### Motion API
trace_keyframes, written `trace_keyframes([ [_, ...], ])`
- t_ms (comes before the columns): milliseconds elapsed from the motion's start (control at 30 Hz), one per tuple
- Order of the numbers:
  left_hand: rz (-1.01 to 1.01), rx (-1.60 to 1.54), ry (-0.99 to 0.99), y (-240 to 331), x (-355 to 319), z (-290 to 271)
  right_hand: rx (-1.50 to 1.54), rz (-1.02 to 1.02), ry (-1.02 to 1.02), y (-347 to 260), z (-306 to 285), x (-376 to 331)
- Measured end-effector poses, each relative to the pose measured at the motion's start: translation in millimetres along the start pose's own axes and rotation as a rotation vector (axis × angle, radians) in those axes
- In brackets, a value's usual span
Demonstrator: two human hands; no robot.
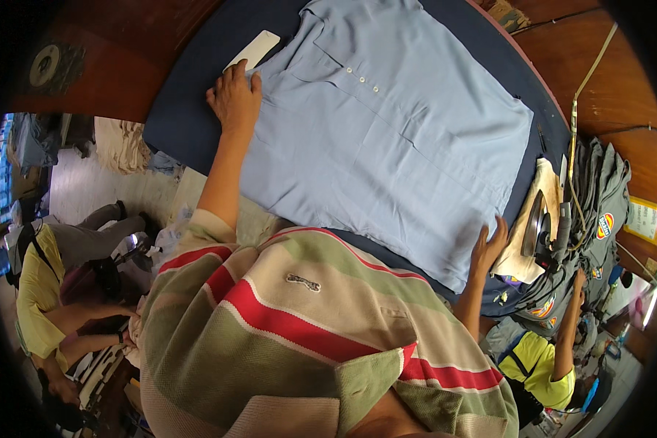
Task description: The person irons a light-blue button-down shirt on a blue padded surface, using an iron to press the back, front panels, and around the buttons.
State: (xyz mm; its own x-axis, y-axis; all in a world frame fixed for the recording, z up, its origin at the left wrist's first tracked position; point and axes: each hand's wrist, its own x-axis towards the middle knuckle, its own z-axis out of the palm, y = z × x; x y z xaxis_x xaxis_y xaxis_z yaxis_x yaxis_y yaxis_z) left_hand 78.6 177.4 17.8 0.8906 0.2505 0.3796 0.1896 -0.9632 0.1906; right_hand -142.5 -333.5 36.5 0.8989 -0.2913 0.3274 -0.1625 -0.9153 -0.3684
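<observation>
A light blue shirt (387,139) with a short row of white buttons lies spread over a dark blue padded table. My left hand (237,102) rests at the shirt's left edge, fingers apart. Just beyond its fingertips is a white card-like piece (252,50), lying on the dark cover. On the other side, my right hand (488,248) touches the shirt near its lower right corner, thumb and fingers apart. An iron (536,228) stands on a pale cloth (524,255) to the right of that hand.
Dark grey garments with colourful patches (602,212) are piled on the right. A cable (574,124) hangs down toward the iron. Co-workers in yellow tops sit at the lower left (40,292) and lower right (540,365). A brown wooden panel (124,44) stands at upper left.
</observation>
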Motion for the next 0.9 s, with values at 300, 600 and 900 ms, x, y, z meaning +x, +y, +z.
trace_keyframes([
  [300,-0.142,0.058,-0.271,-4,28,16,-0.456,0.079,-0.198,22,75,82],
  [600,-0.232,-0.075,-0.301,-8,79,31,-0.439,0.030,-0.180,22,73,77],
  [900,-0.011,0.238,-0.148,-23,114,22,-0.425,0.066,-0.198,22,70,80],
])
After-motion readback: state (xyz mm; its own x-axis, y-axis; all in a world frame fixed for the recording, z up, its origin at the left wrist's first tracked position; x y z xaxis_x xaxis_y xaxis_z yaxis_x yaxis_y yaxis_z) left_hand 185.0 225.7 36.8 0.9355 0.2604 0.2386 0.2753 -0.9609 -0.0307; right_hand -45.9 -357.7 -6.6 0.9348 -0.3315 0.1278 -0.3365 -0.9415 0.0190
